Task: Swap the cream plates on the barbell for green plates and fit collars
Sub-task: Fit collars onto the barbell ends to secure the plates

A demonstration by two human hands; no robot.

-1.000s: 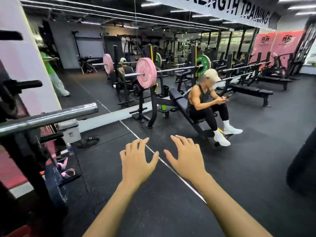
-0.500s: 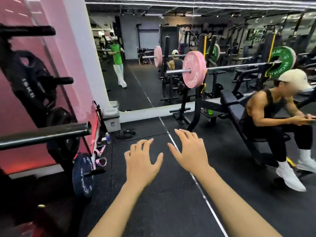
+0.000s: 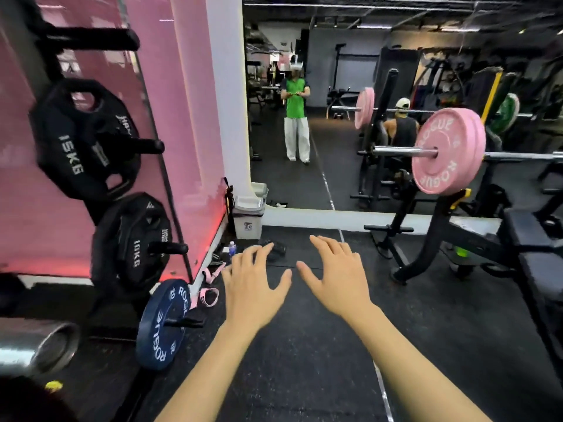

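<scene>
My left hand (image 3: pixel 254 287) and my right hand (image 3: pixel 336 275) hover side by side over the black rubber floor, fingers spread, holding nothing. The bare steel end of a barbell (image 3: pixel 39 348) pokes in at the lower left. On the plate rack to the left hang a black 15 kg plate (image 3: pixel 82 138), a black 10 kg plate (image 3: pixel 134 242) and a dark blue Rogue plate (image 3: pixel 163 324). A pink Rogue plate (image 3: pixel 447 150) sits on another barbell on the bench rack at right. A green plate (image 3: pixel 505 112) shows only in the mirror. No cream plates or collars are visible.
A wall mirror (image 3: pixel 304 117) ahead reflects a standing person in green. A grey bin (image 3: pixel 248 214), a water bottle (image 3: pixel 232 248), pink straps (image 3: pixel 210 295) and dark sandals (image 3: pixel 274 249) lie by the pink wall. The bench frame (image 3: pixel 475 239) fills the right side.
The view has swung left: the plate rack now fills the left side, the seated person has left direct view, and the barbell end has dropped to the lower left. Both hands stay open.
</scene>
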